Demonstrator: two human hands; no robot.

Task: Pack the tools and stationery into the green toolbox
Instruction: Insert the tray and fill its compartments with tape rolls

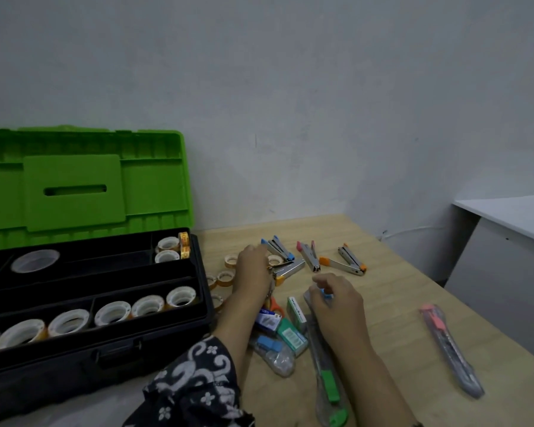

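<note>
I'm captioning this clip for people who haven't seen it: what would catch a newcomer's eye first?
The bright green toolbox stands open at the left, its black tray lined with rolls of tape. Right of it, on the wooden table, both hands work in a scatter of staplers and staple boxes: the left hand grips a stapler, the right hand pinches something blue. A pink cutter in clear packaging lies apart at the far right.

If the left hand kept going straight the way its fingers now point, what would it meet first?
Probably the blue-tipped stapler, which lies just beyond the left hand toward the wall. The hand already grips a metal stapler. Depth is hard to judge from this single view.
</note>
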